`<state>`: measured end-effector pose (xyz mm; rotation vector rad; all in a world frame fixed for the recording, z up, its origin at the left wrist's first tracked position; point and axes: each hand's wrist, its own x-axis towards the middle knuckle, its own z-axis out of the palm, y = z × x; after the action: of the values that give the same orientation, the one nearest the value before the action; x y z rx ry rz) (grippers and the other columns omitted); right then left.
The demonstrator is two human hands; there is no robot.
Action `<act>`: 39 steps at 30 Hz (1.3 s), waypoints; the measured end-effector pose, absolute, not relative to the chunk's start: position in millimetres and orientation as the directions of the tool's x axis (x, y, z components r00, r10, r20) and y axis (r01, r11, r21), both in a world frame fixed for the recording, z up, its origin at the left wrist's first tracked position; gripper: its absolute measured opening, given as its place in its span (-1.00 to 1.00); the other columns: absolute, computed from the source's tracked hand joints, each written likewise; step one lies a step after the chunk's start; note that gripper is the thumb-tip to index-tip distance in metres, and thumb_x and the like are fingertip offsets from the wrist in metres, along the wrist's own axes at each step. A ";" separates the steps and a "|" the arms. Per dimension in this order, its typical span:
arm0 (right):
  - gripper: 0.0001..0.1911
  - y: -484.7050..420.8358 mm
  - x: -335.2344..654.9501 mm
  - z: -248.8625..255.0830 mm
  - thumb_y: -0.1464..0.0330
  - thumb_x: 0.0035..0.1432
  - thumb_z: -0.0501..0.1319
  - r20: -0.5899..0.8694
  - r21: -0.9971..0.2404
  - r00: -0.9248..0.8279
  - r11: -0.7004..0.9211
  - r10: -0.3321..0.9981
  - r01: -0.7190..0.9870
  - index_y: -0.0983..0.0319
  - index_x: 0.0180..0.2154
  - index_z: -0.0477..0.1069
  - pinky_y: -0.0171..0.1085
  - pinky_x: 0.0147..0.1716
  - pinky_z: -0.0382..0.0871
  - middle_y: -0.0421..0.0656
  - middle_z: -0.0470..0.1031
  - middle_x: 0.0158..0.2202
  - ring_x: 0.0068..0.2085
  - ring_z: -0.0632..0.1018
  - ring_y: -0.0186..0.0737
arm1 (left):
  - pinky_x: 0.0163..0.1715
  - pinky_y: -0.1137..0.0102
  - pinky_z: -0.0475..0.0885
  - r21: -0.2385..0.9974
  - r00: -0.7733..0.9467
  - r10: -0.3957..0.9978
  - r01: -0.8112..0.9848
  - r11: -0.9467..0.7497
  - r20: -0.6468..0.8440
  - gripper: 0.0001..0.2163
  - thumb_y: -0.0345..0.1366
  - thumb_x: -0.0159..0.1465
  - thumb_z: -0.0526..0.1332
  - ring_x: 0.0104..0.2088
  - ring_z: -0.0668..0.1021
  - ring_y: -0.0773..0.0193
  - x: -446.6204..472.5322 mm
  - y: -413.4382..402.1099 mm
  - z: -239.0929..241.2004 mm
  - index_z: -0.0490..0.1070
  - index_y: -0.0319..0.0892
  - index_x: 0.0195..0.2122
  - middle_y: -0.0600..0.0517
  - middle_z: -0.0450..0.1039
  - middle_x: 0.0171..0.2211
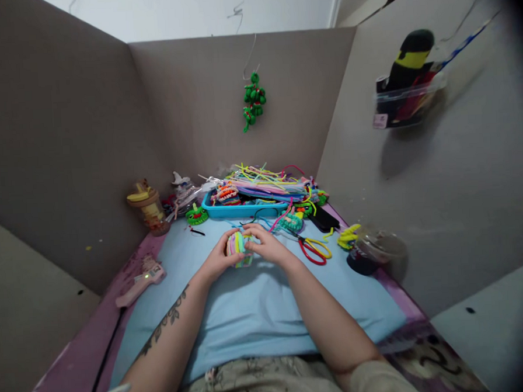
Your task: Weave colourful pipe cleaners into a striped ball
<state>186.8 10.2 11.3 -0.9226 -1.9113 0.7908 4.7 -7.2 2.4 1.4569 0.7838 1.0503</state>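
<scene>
Over the blue cloth, a small rounded craft piece in pastel stripes of pink, yellow, green and white [238, 244], seemingly of fuzzy pipe cleaners, is held between both hands. My left hand [220, 258] has its fingers and thumb closed around the left side. My right hand [267, 246] grips the right side, fingertips near the top. Part of the piece is hidden by the fingers. Just right of my right hand lie scissors [314, 251] with one red and one yellow handle. A teal fuzzy piece [291, 221] rests behind them.
A blue tray [245, 210] heaped with pipe cleaners [269, 181] stands at the back. A pink glue gun [141, 282] with a lit light lies left, near a lidded cup [150, 207]. A dark phone-like object [324, 218] and a tub [363, 261] are right. Grey panels enclose the table.
</scene>
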 end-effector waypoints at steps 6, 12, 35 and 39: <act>-0.69 1.8 185.5 22.7 0.43 0.02 0.20 0.498 -0.757 -0.303 0.578 0.812 0.304 0.17 -0.12 0.39 -0.08 0.11 0.18 -0.05 0.31 0.05 0.12 0.33 -0.13 | -0.05 0.21 0.39 0.981 0.345 0.919 -0.096 -0.169 0.192 -0.33 -0.14 0.01 0.37 -0.04 0.44 0.09 4.0 -5.2 -0.5 0.16 -0.13 0.13 -0.07 0.34 -0.01; -0.83 -7.8 186.8 32.5 0.48 0.02 0.20 0.614 -0.595 -0.373 0.719 0.695 0.359 0.14 -0.31 0.44 -0.03 0.17 0.08 -0.12 0.29 0.08 0.17 0.23 -0.11 | -0.05 0.20 0.38 0.984 0.358 0.917 -0.089 -0.153 0.175 -0.34 -0.10 0.03 0.35 -0.04 0.44 0.07 2.9 -4.4 -3.1 0.16 -0.12 0.13 -0.08 0.34 0.01; -0.93 7.6 187.8 14.5 0.35 -0.03 0.25 0.404 -0.821 -0.160 0.434 0.901 0.370 0.20 -0.41 0.47 -0.05 0.13 0.11 -0.06 0.29 0.03 0.11 0.30 -0.07 | 0.05 0.15 0.31 0.880 0.354 0.869 0.200 -0.431 0.345 -0.27 -0.20 0.02 0.36 0.04 0.38 0.02 5.6 -8.0 -7.4 0.07 -0.18 0.18 -0.15 0.24 0.06; -0.94 7.6 184.4 12.4 0.37 -0.01 0.22 0.408 -0.834 -0.164 0.440 0.898 0.332 0.22 -0.48 0.44 -0.05 0.13 0.09 -0.05 0.28 0.05 0.10 0.32 -0.07 | 0.11 0.12 0.23 0.785 0.373 0.815 0.277 -0.554 0.443 -0.33 -0.25 0.03 0.34 0.10 0.32 0.01 5.5 -8.9 -4.5 0.10 -0.16 0.16 -0.15 0.19 0.09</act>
<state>184.4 7.6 12.4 -1.0696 -1.7174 0.7273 5.5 -8.9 -4.5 2.0276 0.9384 1.1416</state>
